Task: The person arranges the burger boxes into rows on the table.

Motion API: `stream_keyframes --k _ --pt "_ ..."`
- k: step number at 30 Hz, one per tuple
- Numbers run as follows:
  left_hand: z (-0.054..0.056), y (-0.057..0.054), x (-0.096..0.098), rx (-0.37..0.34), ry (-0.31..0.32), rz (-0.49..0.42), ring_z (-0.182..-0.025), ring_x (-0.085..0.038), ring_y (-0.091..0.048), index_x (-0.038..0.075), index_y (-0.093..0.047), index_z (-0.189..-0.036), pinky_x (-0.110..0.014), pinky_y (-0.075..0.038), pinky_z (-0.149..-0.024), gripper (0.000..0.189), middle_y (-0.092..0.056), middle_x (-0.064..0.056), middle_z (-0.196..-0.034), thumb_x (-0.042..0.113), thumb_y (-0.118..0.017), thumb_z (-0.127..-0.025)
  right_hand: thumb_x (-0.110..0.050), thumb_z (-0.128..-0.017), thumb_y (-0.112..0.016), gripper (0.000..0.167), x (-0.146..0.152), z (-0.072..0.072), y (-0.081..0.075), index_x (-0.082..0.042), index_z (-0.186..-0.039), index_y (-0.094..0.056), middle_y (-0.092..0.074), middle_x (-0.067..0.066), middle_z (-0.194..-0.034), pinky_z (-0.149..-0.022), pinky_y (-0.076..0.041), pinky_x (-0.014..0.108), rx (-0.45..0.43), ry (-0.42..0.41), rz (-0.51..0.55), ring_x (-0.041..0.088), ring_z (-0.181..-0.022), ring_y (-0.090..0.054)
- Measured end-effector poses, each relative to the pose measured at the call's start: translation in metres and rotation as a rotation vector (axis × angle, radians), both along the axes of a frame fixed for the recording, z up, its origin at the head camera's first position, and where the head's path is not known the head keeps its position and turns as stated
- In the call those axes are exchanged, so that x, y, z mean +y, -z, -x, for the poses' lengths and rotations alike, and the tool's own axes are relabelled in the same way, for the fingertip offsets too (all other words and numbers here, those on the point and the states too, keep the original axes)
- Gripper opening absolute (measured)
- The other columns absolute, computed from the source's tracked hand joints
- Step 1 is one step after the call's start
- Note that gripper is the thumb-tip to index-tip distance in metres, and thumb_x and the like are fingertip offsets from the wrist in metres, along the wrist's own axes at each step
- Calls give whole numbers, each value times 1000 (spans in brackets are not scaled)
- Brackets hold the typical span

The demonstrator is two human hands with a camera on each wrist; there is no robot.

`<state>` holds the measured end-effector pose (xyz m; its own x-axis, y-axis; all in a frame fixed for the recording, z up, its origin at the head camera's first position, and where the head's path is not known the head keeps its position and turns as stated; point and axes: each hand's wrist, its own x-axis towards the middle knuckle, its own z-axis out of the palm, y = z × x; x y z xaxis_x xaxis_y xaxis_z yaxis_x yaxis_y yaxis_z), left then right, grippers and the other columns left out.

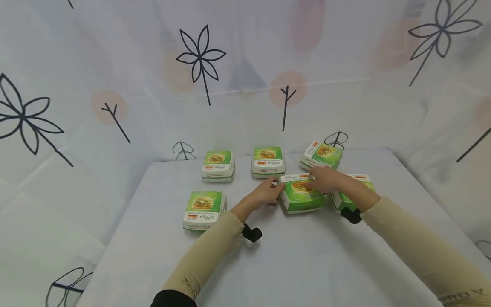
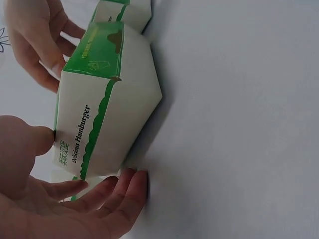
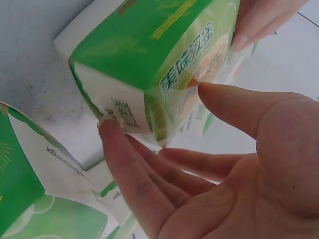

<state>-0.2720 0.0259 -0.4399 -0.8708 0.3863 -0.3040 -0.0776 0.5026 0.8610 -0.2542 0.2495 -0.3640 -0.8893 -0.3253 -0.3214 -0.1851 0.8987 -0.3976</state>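
White tabletop against a white patterned backdrop; two hands on one burger carton, front row, right of centre.

Grip: left hand has thumb and fingers spread lightly on the carton's left side; right hand pinches its right side, thumb on the printed top. Can't tell if it's off the table. Risks, my read: tight gap, so a sideways shift could knock the right-hand carton or the rear-right carton; uneven squeeze could dent or twist the card. Containers: six, all closed, contents not visible; the rest are the rear-left carton, rear-middle carton and front-left carton.
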Motion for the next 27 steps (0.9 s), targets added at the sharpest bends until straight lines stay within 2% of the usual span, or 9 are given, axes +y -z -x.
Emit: stream_keyframes --k 3,6,10,13,15,18,22,25,27 --pt "1 1 -3 13 1 20 -100 -21 -62 9 -37 -155 -37 -59 -81 62 -56 -17 -137 46 -50 -107 -30 -103 -59 58 -2 0 -1 15 -139 -44 -57 31 -127 -75 -59 41 -29 21 4 30 -92 -65" --pt "-3 2 -6 14 19 64 -93 -21 -63 5 -33 -157 -35 -57 -77 71 -55 -17 -136 52 -50 -106 -33 -104 -58 65 -1 2 1 14 -145 -41 -50 36 -139 -94 -54 55 -3 23 -13 44 -115 -60" --pt "-11 0 -6 3 46 105 -86 -21 -63 0 -32 -154 -33 -54 -74 78 -55 -16 -132 56 -52 -103 -31 -105 -55 66 2 10 5 13 -150 -36 -38 37 -152 -112 -35 67 54 -8 -11 54 -140 -37" --pt "-13 -2 -5 -8 71 97 -86 -21 -62 0 -36 -150 -34 -55 -74 74 -58 -14 -126 53 -56 -103 -29 -105 -55 59 6 15 10 12 -147 -43 -42 36 -150 -112 -35 66 82 -54 -7 54 -139 -39" --pt "-13 -4 -5 -12 86 94 -89 -20 -62 1 -38 -150 -35 -56 -74 69 -58 -14 -125 49 -56 -104 -28 -105 -56 54 7 15 11 12 -140 -50 -50 35 -143 -107 -41 64 90 -70 -4 51 -132 -48" --pt "-8 -5 -8 -12 89 101 -94 -19 -61 3 -38 -153 -36 -58 -77 66 -58 -14 -131 47 -53 -106 -28 -104 -57 47 8 13 10 12 -128 -58 -63 27 -121 -93 -52 53 88 -83 -8 40 -109 -60" --pt "-3 -6 -11 -5 85 96 -99 -19 -60 4 -39 -154 -37 -58 -79 64 -56 -16 -136 46 -49 -107 -30 -103 -58 40 8 10 8 8 -114 -61 -61 14 -98 -74 -48 41 66 -81 -15 27 -88 -55" --pt "-4 -5 -12 -8 96 89 -97 -21 -61 3 -39 -154 -36 -58 -77 66 -56 -17 -136 49 -49 -107 -33 -104 -56 49 7 7 6 12 -123 -58 -63 25 -113 -87 -52 49 50 -63 -25 37 -104 -60" --pt "-7 -5 -13 -13 106 84 -96 -21 -62 2 -39 -153 -36 -58 -77 69 -56 -17 -135 51 -51 -105 -35 -105 -54 59 7 6 5 15 -135 -51 -57 34 -130 -101 -48 58 46 -51 -34 47 -121 -55"
